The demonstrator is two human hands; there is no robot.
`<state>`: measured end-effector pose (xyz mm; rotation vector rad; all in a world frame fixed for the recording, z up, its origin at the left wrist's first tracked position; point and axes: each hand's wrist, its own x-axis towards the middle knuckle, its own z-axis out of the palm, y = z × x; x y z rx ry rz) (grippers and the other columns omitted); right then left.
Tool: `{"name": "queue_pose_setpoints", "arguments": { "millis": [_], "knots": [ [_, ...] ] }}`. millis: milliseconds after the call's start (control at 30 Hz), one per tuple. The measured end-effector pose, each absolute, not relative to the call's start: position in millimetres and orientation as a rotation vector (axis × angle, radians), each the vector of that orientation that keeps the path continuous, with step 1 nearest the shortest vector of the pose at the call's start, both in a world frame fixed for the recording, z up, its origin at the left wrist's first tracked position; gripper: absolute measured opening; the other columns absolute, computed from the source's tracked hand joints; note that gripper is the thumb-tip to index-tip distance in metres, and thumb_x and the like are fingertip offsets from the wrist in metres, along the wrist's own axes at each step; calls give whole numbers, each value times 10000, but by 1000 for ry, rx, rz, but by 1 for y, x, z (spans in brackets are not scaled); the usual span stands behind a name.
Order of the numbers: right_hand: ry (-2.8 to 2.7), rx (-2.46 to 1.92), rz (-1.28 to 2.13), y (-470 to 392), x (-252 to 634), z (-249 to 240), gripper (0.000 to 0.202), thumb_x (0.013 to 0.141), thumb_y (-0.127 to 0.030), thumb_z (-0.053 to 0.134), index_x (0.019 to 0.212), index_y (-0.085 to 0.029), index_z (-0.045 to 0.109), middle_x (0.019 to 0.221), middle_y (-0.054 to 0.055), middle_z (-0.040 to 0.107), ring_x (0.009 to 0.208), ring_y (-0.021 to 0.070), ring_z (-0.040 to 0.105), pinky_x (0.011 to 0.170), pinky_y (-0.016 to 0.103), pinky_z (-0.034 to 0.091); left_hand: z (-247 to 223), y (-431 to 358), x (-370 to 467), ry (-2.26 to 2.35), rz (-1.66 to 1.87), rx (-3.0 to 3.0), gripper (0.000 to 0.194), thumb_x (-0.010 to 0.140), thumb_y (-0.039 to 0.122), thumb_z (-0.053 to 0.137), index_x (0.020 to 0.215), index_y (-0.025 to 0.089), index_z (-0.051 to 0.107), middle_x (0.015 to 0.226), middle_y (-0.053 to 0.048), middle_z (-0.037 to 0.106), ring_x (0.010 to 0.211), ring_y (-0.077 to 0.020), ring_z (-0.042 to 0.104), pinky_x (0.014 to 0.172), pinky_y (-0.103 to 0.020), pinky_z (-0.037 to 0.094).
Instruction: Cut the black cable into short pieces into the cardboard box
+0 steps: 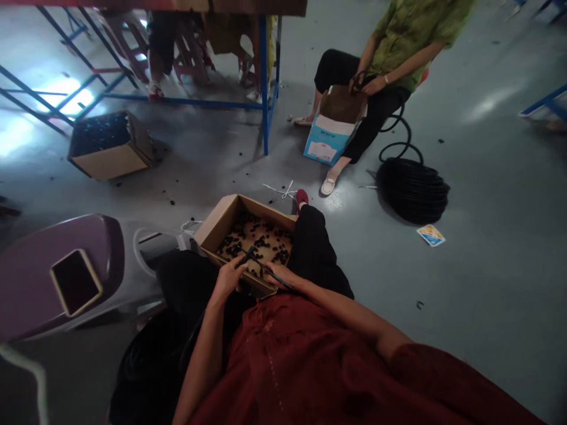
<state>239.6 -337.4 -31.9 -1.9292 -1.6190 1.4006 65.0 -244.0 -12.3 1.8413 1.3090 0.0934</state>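
Note:
On my lap a cardboard box (221, 218) stands open, with many small black pieces (261, 239) scattered over its bottom. Above its near edge, my left hand (229, 277) is closed around a short end of black tubing (248, 254). My right hand (280, 275) grips what looks like a pair of scissors (261, 264), dark and slender, whose tip points left and crosses the tubing. Their handles are partly hidden by my fingers, and I cannot tell whether the blades are apart.
A phone (77, 282) lies on a purple stool (26, 265) at my left. Ahead are a box with dark contents (110, 162) and a blue-legged table (264, 88). A co-worker sits holding a blue-white box (330, 136) beside a coil of black tubing (414, 190).

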Motion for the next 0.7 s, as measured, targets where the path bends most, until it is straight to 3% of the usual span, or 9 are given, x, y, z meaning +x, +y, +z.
{"name": "queue_pose_setpoints", "arguments": {
  "millis": [133,233,467,700],
  "knots": [
    [-1611,-1958,1395,-335,240,-33,270,768,-170,479,1030,-187,544,909,41,624,817,171,563,685,228,375,3,-248,59,1328,-109,2074,406,826,254,504,1219,177,569,1187,-93,627,1098,-230,575,922,-312,430],
    [-1575,-1982,1376,-335,240,-35,297,759,-158,465,1045,-198,538,896,32,623,787,159,561,676,221,374,11,-255,55,1418,-211,2129,404,848,270,480,1243,213,545,1186,-96,627,1070,-243,593,893,-336,447],
    [-1536,-1973,1333,-336,240,-30,277,761,-172,469,1024,-191,553,881,29,617,761,146,557,685,214,373,0,-264,52,1482,-57,2100,380,889,317,441,1243,223,539,1247,-53,592,1111,-203,566,930,-294,433],
    [-1556,-2003,1300,-336,239,-36,262,771,-181,464,1015,-193,560,871,27,624,759,147,562,671,214,370,-18,-263,51,1457,26,2201,394,905,387,409,1213,199,564,1203,-78,617,1075,-202,589,917,-303,452]
  ]
}}
